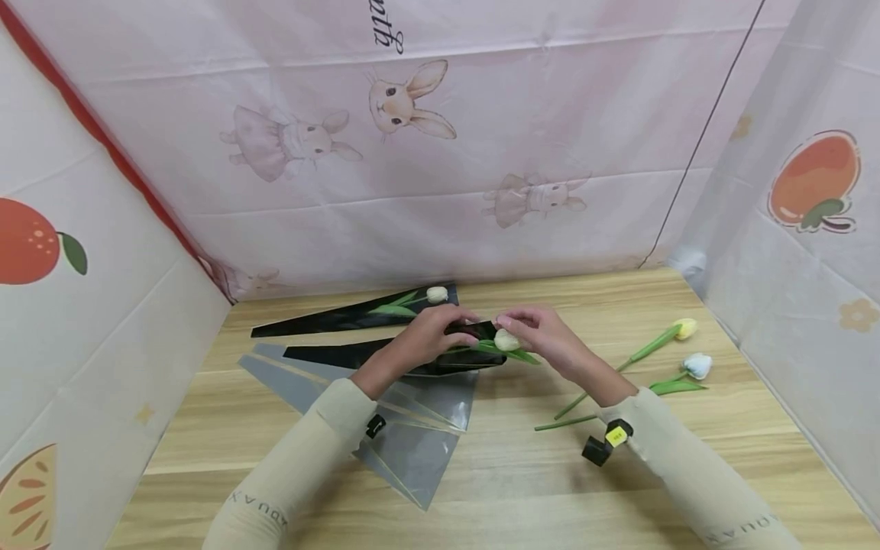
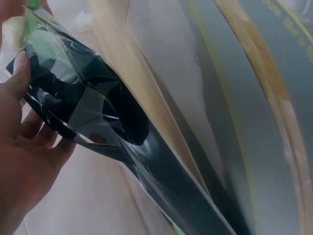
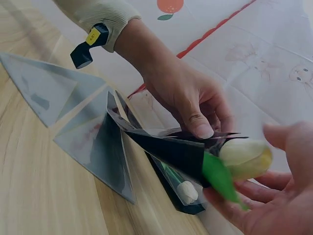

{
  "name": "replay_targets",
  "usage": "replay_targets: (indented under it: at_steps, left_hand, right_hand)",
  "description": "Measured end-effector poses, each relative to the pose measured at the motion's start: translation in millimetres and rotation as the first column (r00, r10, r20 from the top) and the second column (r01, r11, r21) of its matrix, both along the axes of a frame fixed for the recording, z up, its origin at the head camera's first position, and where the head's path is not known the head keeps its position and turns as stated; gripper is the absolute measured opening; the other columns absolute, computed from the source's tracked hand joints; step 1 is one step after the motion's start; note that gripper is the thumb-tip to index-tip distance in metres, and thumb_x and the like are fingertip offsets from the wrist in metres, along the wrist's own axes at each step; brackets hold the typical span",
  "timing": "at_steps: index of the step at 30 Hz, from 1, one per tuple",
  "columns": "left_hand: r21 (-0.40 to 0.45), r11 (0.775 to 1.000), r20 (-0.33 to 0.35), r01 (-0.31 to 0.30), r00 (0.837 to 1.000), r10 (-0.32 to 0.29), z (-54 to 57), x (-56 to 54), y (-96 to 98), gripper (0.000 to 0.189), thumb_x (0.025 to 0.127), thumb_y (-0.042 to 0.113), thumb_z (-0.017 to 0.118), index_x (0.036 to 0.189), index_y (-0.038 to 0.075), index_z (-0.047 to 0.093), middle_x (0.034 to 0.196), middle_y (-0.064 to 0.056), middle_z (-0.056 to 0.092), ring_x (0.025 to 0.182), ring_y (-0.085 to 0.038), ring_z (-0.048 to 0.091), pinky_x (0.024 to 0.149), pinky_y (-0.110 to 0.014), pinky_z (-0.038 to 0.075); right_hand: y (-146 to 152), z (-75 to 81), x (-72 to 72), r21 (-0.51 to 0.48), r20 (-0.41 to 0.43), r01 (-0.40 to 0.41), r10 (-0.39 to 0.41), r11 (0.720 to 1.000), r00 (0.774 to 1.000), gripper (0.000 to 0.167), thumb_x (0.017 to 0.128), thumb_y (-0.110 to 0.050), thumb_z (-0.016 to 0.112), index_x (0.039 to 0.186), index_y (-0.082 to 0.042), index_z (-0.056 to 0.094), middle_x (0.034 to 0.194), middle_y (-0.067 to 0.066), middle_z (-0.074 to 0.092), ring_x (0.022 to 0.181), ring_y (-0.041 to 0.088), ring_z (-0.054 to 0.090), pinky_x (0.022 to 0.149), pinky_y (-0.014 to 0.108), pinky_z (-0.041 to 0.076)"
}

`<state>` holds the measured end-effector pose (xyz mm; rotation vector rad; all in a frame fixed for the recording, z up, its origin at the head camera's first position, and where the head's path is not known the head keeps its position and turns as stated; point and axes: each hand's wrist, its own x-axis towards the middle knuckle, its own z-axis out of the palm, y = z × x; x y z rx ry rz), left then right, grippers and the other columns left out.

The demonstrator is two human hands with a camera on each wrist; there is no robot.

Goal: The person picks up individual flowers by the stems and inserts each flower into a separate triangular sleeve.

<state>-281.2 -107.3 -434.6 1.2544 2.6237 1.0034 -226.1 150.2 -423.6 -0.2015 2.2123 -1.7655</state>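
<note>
The left hand (image 1: 433, 333) is pinching a black, tapered plastic sleeve (image 1: 462, 363). From its wide mouth, a white green-leaved tulip (image 1: 507, 341) is protruding; beside that mouth the right hand (image 1: 552, 344) is hovering, grip unclear.

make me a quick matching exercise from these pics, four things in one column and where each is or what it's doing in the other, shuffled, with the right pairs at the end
Things
1. left hand
2. yellow tulip
3. grey wrappers
4. bluish-white tulip

Places and states
A. lying loose at right, nearer the front
B. spread on the table, mostly left of centre
C. holding a black wrapper
D. lying loose at right, farther back

Right pairs: 1-C, 2-D, 3-B, 4-A
</note>
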Motion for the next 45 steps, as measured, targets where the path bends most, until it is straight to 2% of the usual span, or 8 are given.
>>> replay_targets:
  at_steps: [3, 10, 13, 19, 27, 34, 39, 45]
  left_hand:
    - [-0.007, 1.000, 0.023, -0.007, 1.000, 0.007, -1.0, 0.0, -0.1, 0.035, 0.095, 0.033, 0.073, 0.128, 0.020, 0.071, 0.110, 0.006, 0.071, 0.095, -0.004, 0.066, 0.085, -0.027, 0.057]
    - [-0.053, 0.998, 0.024, -0.016, 1.000, 0.017, -4.7, 0.1, 0.7, 0.032, 0.097, 0.034, 0.072, 0.125, 0.020, 0.072, 0.108, 0.006, 0.070, 0.091, -0.004, 0.064, 0.082, -0.026, 0.056]
    - [-0.069, 0.997, 0.007, -0.016, 1.000, 0.016, -5.2, 0.3, 1.2, 0.031, 0.097, 0.033, 0.072, 0.125, 0.020, 0.073, 0.108, 0.005, 0.070, 0.092, -0.004, 0.064, 0.082, -0.026, 0.056]
    - [-0.099, 0.995, 0.002, -0.018, 1.000, 0.018, -4.5, 0.9, 2.8, 0.032, 0.097, 0.031, 0.073, 0.126, 0.017, 0.072, 0.109, 0.003, 0.071, 0.095, -0.007, 0.065, 0.084, -0.029, 0.057]
    - [-0.186, 0.981, -0.011, 0.049, 0.999, -0.052, -9.0, -0.3, 5.2, 0.038, 0.101, 0.035, 0.066, 0.132, 0.014, 0.066, 0.124, -0.001, 0.069, 0.110, -0.016, 0.060, 0.098, -0.036, 0.049]
    - [-0.229, 0.972, -0.075, 0.051, 0.995, -0.070, -10.7, 3.1, 7.7, 0.045, 0.103, 0.037, 0.064, 0.138, 0.010, 0.059, 0.126, -0.005, 0.064, 0.104, -0.020, 0.047, 0.090, -0.036, 0.037]
    - [-0.195, 0.980, 0.009, 0.029, 1.000, -0.028, -9.1, 5.2, 6.8, 0.046, 0.108, 0.038, 0.056, 0.145, 0.011, 0.053, 0.131, -0.007, 0.059, 0.106, -0.021, 0.039, 0.092, -0.037, 0.037]
    - [-0.080, 0.996, 0.063, -0.049, 0.997, 0.054, -7.1, 4.3, 7.8, 0.038, 0.115, 0.026, 0.037, 0.137, 0.006, 0.062, 0.127, -0.011, 0.064, 0.110, -0.024, 0.050, 0.098, -0.043, 0.042]
  right_hand:
    - [6, -0.5, 3.6, 0.038, -0.028, -0.059, 0.060, 0.998, 0.998, 0.060, 0.104, -0.039, 0.063, 0.147, 0.001, 0.052, 0.149, 0.021, 0.057, 0.139, 0.037, 0.055, 0.107, 0.051, 0.053]
    - [28, -6.3, 8.3, 0.118, -0.012, -0.155, 0.158, 0.981, 0.987, 0.063, 0.096, -0.027, 0.075, 0.148, -0.003, 0.049, 0.154, 0.024, 0.050, 0.137, 0.038, 0.057, 0.108, 0.047, 0.051]
    - [33, -10.5, 8.5, 0.199, -0.031, -0.146, 0.155, 0.969, 0.987, 0.062, 0.092, -0.024, 0.080, 0.143, 0.001, 0.054, 0.144, 0.024, 0.058, 0.125, 0.033, 0.065, 0.102, 0.041, 0.054]
    - [36, -14.7, 10.4, 0.346, -0.119, -0.091, 0.140, 0.934, 0.983, 0.039, 0.090, -0.019, 0.082, 0.121, 0.001, 0.070, 0.105, 0.014, 0.074, 0.094, 0.019, 0.068, 0.082, 0.026, 0.055]
    - [28, -12.4, 11.8, 0.364, -0.197, -0.036, 0.115, 0.931, 0.974, 0.031, 0.091, -0.021, 0.082, 0.114, -0.002, 0.075, 0.099, 0.009, 0.077, 0.087, 0.014, 0.069, 0.077, 0.024, 0.056]
    - [23, -12.0, 10.2, 0.374, -0.249, -0.008, 0.109, 0.927, 0.962, 0.031, 0.089, -0.022, 0.083, 0.113, -0.003, 0.076, 0.095, 0.008, 0.076, 0.085, 0.013, 0.068, 0.076, 0.023, 0.056]
    - [21, -11.3, 9.0, 0.383, -0.254, -0.001, 0.107, 0.924, 0.961, 0.030, 0.090, -0.023, 0.083, 0.113, -0.004, 0.076, 0.096, 0.008, 0.076, 0.086, 0.013, 0.069, 0.076, 0.023, 0.056]
    - [20, -9.6, 7.8, 0.390, -0.274, 0.004, 0.111, 0.921, 0.955, 0.031, 0.091, -0.024, 0.082, 0.112, -0.003, 0.076, 0.095, 0.008, 0.076, 0.086, 0.013, 0.069, 0.077, 0.023, 0.056]
